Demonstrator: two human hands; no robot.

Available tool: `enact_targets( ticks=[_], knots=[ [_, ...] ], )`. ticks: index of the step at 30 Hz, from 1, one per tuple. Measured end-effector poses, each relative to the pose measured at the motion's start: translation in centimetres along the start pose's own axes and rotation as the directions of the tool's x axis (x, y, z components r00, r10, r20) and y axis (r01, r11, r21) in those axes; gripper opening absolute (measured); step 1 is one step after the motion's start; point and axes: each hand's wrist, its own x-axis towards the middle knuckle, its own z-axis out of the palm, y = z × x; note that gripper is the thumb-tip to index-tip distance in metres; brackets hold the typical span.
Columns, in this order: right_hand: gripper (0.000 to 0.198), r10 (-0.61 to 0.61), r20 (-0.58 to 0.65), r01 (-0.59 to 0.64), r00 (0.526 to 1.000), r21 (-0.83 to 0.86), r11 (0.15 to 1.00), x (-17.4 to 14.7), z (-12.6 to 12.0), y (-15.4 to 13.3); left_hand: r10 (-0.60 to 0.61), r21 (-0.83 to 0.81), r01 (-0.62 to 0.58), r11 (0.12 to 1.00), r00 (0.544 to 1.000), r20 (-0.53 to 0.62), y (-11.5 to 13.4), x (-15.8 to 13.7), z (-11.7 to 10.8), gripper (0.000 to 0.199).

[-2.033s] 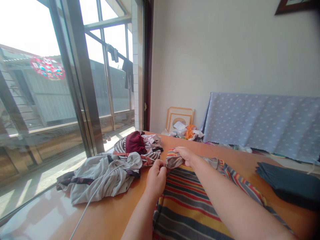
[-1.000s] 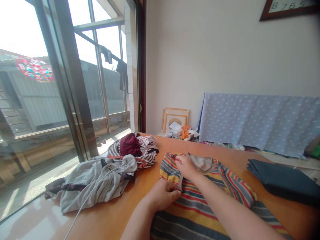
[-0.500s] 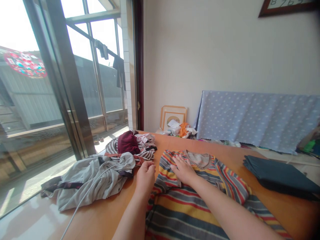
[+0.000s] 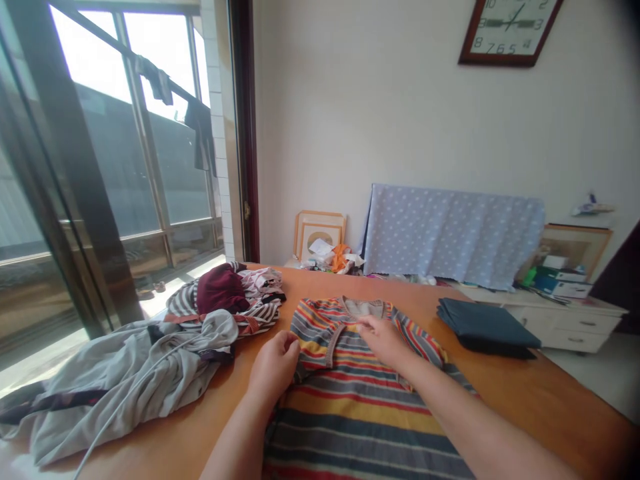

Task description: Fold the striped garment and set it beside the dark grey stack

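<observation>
A shirt with red, yellow and grey stripes (image 4: 360,407) lies spread on the table, its collar towards the far side. Both of its short sleeves are folded inward over the body. Beside the shirt's left edge is my left hand (image 4: 275,363), closed, with the fingers curled in; whether cloth is pinched in them is hidden. My right hand (image 4: 384,339) is over the upper chest just below the collar, its fingers loosely bent and apart from a grip.
Crumpled grey clothing (image 4: 145,380) with a pale cord across it lies at the left, before a pile with a maroon garment (image 4: 220,288). Folded dark cloth (image 4: 485,327) rests on the wooden table (image 4: 560,400) at right. A polka-dot cover (image 4: 450,230) hangs behind.
The view has turned right and up, showing more of the clock and cabinet. My right hand has gone from lying flat on the folded sleeve to bent fingers nearer the collar. My left hand stays closed.
</observation>
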Motion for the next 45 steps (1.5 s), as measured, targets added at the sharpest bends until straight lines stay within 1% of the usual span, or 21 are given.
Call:
enact_targets(
  ticks=[3,5,7,9,13,15,18,19,20,22,24,25,29,33,36,39,42,45],
  knots=[
    [0.029,0.098,-0.080,-0.099,0.992,-0.003,0.995,-1.4,-2.6,2.7,-0.015,0.021,0.015,1.000,1.000,-0.027,0.0,0.1,0.0,0.015],
    [0.029,0.141,-0.109,-0.142,0.984,-0.003,0.990,-2.1,-3.6,4.0,-0.053,0.035,0.055,0.998,0.997,-0.063,-0.1,0.2,-0.1,0.016],
    [0.028,0.167,-0.131,-0.169,0.977,-0.002,0.986,-2.5,-4.4,4.9,-0.072,0.069,0.078,0.995,0.995,-0.075,-0.2,0.3,-0.2,0.017],
    [0.028,0.187,-0.159,-0.191,0.969,-0.011,0.981,-2.8,-5.2,5.5,-0.058,0.123,0.064,0.990,0.997,-0.051,-0.3,0.3,-0.3,0.020],
    [0.029,0.204,-0.183,-0.217,0.962,-0.054,0.975,-4.0,-7.2,5.7,-0.007,0.230,-0.004,0.973,0.999,0.043,-0.1,0.4,-0.2,0.027],
    [0.032,0.192,-0.127,-0.205,0.973,-0.093,0.974,-5.1,-8.0,5.4,0.009,0.263,-0.027,0.965,0.998,0.066,0.0,0.5,-0.1,0.028],
    [0.038,0.145,0.022,-0.136,0.989,-0.236,0.962,-7.1,-8.5,4.9,0.029,0.294,-0.054,0.954,0.996,0.087,0.1,0.5,0.1,0.029],
    [0.041,0.130,0.050,-0.111,0.990,-0.279,0.954,-7.6,-8.4,4.8,0.033,0.302,-0.061,0.951,0.995,0.096,0.2,0.4,0.2,0.029],
    [0.043,0.126,0.052,-0.106,0.991,-0.290,0.951,-8.0,-8.3,4.9,0.038,0.308,-0.070,0.949,0.993,0.109,0.3,0.4,0.3,0.029],
    [0.034,0.162,0.001,-0.158,0.987,-0.216,0.964,-8.2,-8.0,5.4,0.050,0.316,-0.091,0.944,0.989,0.137,0.8,0.1,0.4,0.029],
    [0.020,0.237,-0.043,-0.240,0.971,-0.091,0.967,-7.9,-7.7,6.2,0.058,0.321,-0.108,0.941,0.985,0.161,1.5,-0.3,0.5,0.028],
    [0.017,0.274,-0.055,-0.276,0.960,-0.037,0.960,-7.7,-7.6,6.6,0.061,0.323,-0.114,0.939,0.984,0.169,1.9,-0.5,0.5,0.028],
    [0.031,0.377,-0.076,-0.365,0.923,0.139,0.921,-7.1,-7.5,7.6,0.092,0.328,-0.157,0.932,0.975,0.203,3.0,-1.0,0.8,0.027],
    [0.040,0.432,-0.059,-0.402,0.900,0.275,0.873,-7.4,-7.7,7.4,0.149,0.337,-0.248,0.908,0.944,0.294,3.3,-1.4,1.5,0.029],
    [0.040,0.458,-0.054,-0.418,0.887,0.328,0.847,-7.4,-8.3,7.1,0.160,0.350,-0.293,0.890,0.918,0.363,3.6,-1.9,2.1,0.031],
    [0.035,0.470,-0.038,-0.429,0.882,0.346,0.834,-7.5,-9.4,6.9,0.146,0.378,-0.313,0.871,0.901,0.409,3.7,-2.3,2.5,0.031],
    [0.028,0.448,-0.003,-0.422,0.894,0.330,0.844,-8.3,-10.8,7.1,0.150,0.418,-0.347,0.840,0.888,0.435,3.8,-2.5,2.8,0.030],
    [0.024,0.403,0.037,-0.395,0.914,0.299,0.869,-10.0,-12.0,7.7,0.164,0.459,-0.393,0.797,0.872,0.461,4.3,-2.5,2.9,0.028]
  ],
)
